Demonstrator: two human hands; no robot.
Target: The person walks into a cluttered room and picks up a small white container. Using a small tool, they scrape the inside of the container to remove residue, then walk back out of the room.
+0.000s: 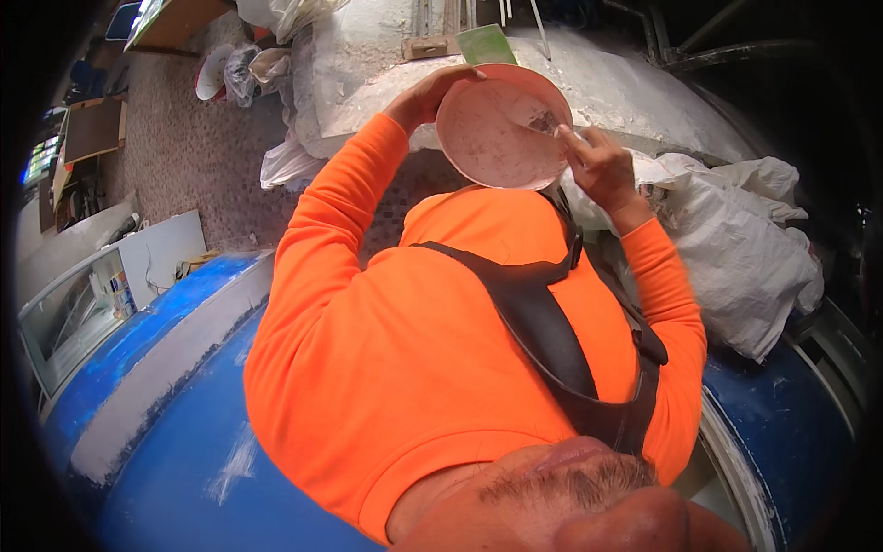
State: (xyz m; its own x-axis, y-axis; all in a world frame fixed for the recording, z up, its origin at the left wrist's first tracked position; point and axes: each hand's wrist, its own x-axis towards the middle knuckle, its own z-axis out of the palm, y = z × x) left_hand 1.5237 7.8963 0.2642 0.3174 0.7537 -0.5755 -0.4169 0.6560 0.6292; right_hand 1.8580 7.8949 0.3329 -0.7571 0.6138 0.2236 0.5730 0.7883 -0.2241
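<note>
Far to the left of the left fingers, a brown board (97, 122) is standing above a white cabinet (164, 253), and a blue painted panel (198, 451) with a rough pale stripe is stretching well below them. Closer in, the speckled floor (170, 147) is running along the left side of the fingers, and a white plastic bag (292, 166) is resting at the foot of the work surface (359, 87). That surface is spreading behind both hands, pale, uneven and dusty. The left hand (434, 95) is gripping the bowl (492, 138) by its upper left rim, fingers curling against the edge. Just beyond those fingertips, a wooden block (430, 48) and a green board (487, 44) are lying on the surface. The bowl is sitting between the two hands, tilting toward the person, its inside showing pinkish smears. The right fingers are closing around a small scraper (541, 121) (its handle is mostly hiding in the hand), the blade reaching into the bowl. To the right of the right hand (602, 170), white sacks (722, 239) are slumping in a crumpled heap, and dark metal bars (736, 57) are crossing the shadows beyond.
</note>
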